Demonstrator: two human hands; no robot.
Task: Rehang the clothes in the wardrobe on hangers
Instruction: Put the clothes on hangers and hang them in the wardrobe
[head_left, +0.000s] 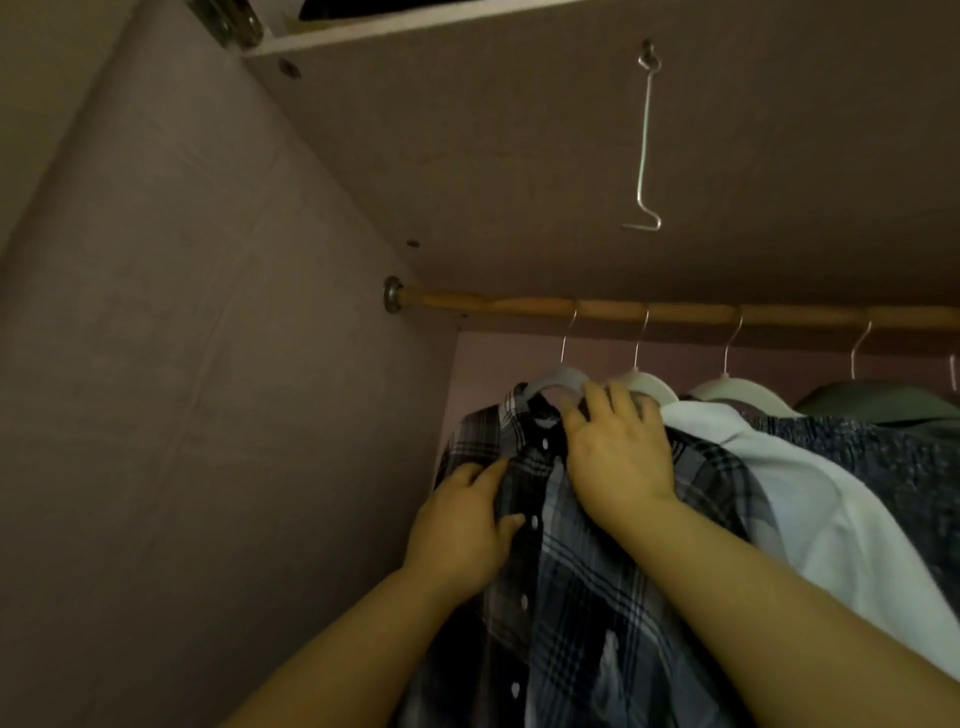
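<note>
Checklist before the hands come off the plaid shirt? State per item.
1. Hanger hook over the rod: ok.
2. Plaid shirt collar seated on the hanger: cannot tell, the right hand covers it.
3. Left hand free of fabric: cannot tell, it lies on the front edge.
4. Front buttoned: cannot tell.
5. Clear of the white shirt: not ok, they touch.
</note>
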